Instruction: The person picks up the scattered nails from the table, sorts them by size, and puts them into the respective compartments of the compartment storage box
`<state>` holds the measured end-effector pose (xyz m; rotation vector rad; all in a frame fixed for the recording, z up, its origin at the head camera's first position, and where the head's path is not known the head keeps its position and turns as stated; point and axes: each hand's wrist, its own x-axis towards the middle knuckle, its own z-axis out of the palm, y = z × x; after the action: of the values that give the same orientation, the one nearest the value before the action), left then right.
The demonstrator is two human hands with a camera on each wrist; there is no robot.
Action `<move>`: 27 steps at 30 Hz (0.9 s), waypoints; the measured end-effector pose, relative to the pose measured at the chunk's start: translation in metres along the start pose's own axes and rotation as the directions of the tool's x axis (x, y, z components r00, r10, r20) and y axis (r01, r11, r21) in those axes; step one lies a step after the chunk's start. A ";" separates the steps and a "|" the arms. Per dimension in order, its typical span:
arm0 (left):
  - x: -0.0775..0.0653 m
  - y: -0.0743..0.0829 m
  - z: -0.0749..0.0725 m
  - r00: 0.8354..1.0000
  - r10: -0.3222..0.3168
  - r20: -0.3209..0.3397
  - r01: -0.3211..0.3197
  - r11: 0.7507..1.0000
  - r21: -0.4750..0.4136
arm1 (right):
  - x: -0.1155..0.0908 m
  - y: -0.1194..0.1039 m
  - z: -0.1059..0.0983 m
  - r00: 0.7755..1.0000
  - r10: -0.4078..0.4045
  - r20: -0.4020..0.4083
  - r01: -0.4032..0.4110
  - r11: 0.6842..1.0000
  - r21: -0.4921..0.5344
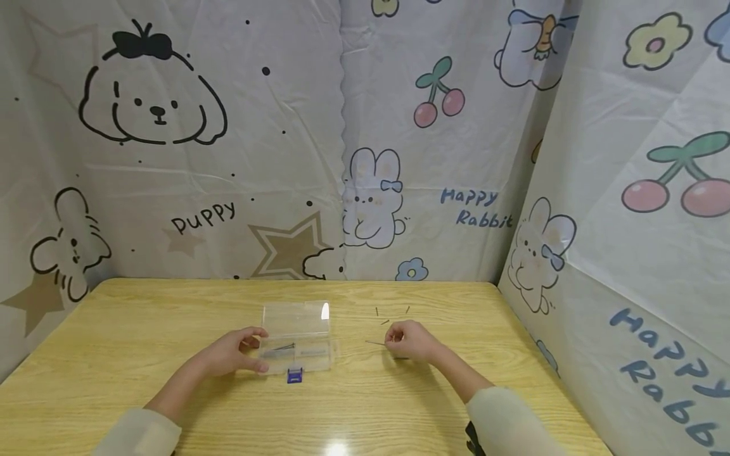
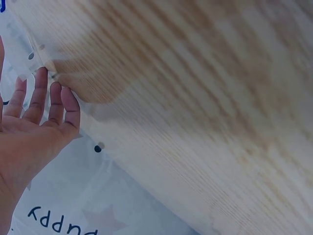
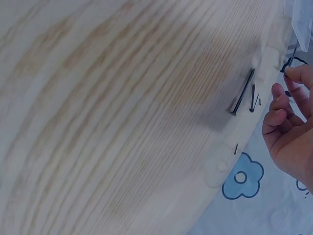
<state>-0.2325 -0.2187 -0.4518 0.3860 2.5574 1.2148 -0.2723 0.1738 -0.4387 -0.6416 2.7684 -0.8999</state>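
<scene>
A clear plastic box (image 1: 312, 362) lies on the table, its see-through lid (image 1: 295, 318) swung back and a purple latch (image 1: 294, 376) on its front edge. Long dark nails (image 1: 283, 347) lie in its left compartment. My left hand (image 1: 232, 352) grips the box's left side, thumb at the front corner and fingers farther back. To the right of the box, my right hand (image 1: 412, 342) pinches a long thin nail (image 3: 293, 57) between thumb and fingertips; its free end points left toward the box. Another nail (image 3: 243, 93) lies on the table close by, partly hidden under that hand in the head view.
Beyond the right hand, several smaller nails (image 1: 385, 322) lie scattered on the wood-grain table (image 1: 217, 418). A printed cloth (image 1: 285, 171) hangs along the table's back edge, and another cloth (image 1: 604, 253) closes off the right side.
</scene>
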 end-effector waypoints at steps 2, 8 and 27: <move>0.000 0.000 0.000 1.000 0.004 -0.003 -0.004 1.000 0.004 | 0.002 -0.004 0.002 1.000 -0.002 0.004 0.002 1.000 -0.004; 0.000 0.003 0.000 1.000 -0.005 -0.003 0.005 1.000 -0.001 | 0.007 -0.015 0.005 0.999 -0.024 0.025 0.023 1.000 0.011; -0.002 0.003 -0.001 1.000 -0.008 0.007 0.008 1.000 -0.002 | 0.027 -0.046 0.021 0.995 -0.084 0.057 0.085 0.996 -0.024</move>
<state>-0.2308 -0.2183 -0.4489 0.3789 2.5491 1.2116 -0.2745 0.1172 -0.4291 -0.7815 2.7267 -0.8490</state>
